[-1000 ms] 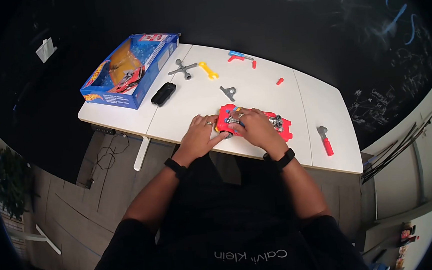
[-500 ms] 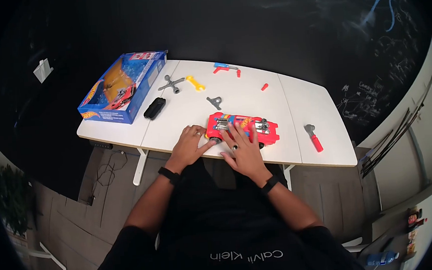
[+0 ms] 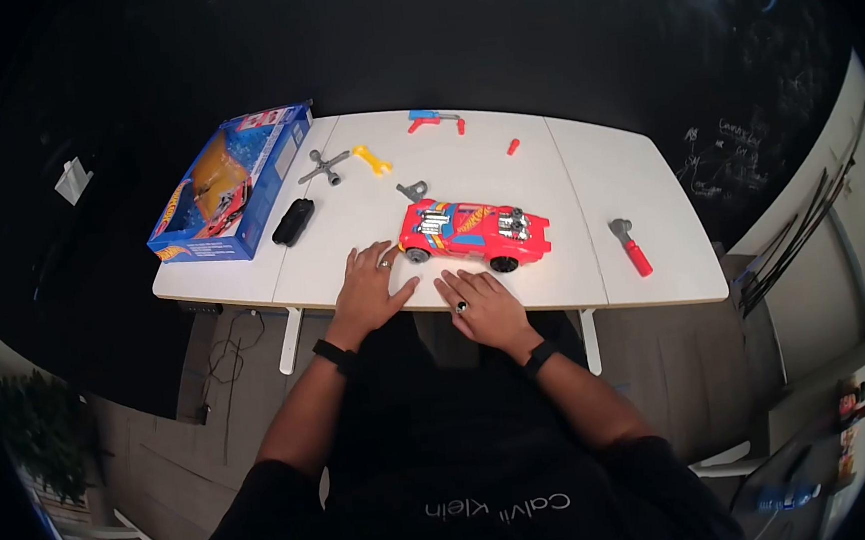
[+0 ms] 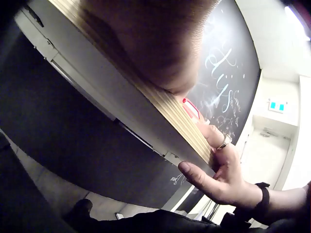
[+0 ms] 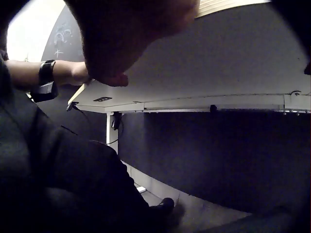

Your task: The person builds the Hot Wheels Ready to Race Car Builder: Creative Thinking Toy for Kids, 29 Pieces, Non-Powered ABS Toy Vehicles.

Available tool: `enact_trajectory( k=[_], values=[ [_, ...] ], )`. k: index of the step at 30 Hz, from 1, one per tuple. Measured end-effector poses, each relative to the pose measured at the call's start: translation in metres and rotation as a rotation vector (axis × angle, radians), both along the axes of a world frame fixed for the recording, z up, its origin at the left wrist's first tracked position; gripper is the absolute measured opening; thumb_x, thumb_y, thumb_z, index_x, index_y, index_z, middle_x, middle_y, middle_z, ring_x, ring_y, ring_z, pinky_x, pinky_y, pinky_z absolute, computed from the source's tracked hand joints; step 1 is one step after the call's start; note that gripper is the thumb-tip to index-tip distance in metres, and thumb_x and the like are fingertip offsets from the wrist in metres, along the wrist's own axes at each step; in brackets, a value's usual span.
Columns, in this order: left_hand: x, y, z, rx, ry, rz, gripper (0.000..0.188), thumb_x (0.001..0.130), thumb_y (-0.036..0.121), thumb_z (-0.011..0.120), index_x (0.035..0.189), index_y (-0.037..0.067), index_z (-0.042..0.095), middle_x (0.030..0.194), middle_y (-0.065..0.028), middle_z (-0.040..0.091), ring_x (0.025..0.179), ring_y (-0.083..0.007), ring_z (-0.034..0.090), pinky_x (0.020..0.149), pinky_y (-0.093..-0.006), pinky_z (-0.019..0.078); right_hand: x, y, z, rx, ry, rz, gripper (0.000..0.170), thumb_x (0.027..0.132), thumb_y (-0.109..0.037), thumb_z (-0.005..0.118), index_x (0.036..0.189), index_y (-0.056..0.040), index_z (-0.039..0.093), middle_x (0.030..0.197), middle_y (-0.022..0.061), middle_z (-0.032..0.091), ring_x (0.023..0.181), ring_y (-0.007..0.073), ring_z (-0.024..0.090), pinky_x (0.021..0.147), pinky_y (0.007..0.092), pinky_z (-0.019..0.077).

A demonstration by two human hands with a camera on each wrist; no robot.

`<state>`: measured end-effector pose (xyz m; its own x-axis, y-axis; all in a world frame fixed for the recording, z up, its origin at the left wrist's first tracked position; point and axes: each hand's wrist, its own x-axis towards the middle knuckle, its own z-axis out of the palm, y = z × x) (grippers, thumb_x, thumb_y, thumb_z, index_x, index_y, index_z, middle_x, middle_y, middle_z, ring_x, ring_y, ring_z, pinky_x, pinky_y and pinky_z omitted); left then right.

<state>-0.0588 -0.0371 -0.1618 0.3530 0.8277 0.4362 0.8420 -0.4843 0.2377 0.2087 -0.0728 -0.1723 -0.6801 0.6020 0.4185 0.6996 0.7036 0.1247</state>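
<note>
A red toy car [image 3: 472, 235] with silver engine parts and black wheels stands on the white table [image 3: 564, 286] near its front edge. My left hand [image 3: 366, 290] rests flat at that edge, its fingertips right beside the car's left end. Lower right of it, my right hand [image 3: 485, 308] lies on the edge with fingers spread and holds nothing. In the left wrist view the right hand [image 4: 226, 170] shows its thumb below the tabletop edge. Just behind the car lies a grey toy piece [image 3: 413, 191].
A blue toy box [image 3: 265, 196] stands at the left, with a black piece [image 3: 294, 222] beside it. Farther back lie a grey cross wrench [image 3: 325, 167], yellow wrench [image 3: 373, 161], blue-and-red toy drill [image 3: 434, 121] and small red piece [image 3: 513, 147]. A red-handled tool [image 3: 632, 248] lies right.
My right hand has come off the top of the car and down to the table's front edge. The car now shows uncovered, nearer the grey piece. My left hand stays by its left end.
</note>
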Motion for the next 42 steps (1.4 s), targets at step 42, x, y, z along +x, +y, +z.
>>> enact_trajectory(
  k=[42],
  values=[
    [-0.0005,-0.001,0.0019,0.047,-0.006,-0.013,0.064,0.1,0.047,0.067,0.142,-0.001,0.058,0.147,-0.0223,0.056,0.139,-0.0377,0.053,0.123,-0.0594,0.0306,-0.0061,-0.0081,0.0034,0.046,0.054,-0.048,0.066,0.089,-0.022,0.071,0.151,-0.0093,0.054,0.149,0.0091,0.058,0.131,0.0274,0.057,0.115,0.0436,0.0421]
  ],
)
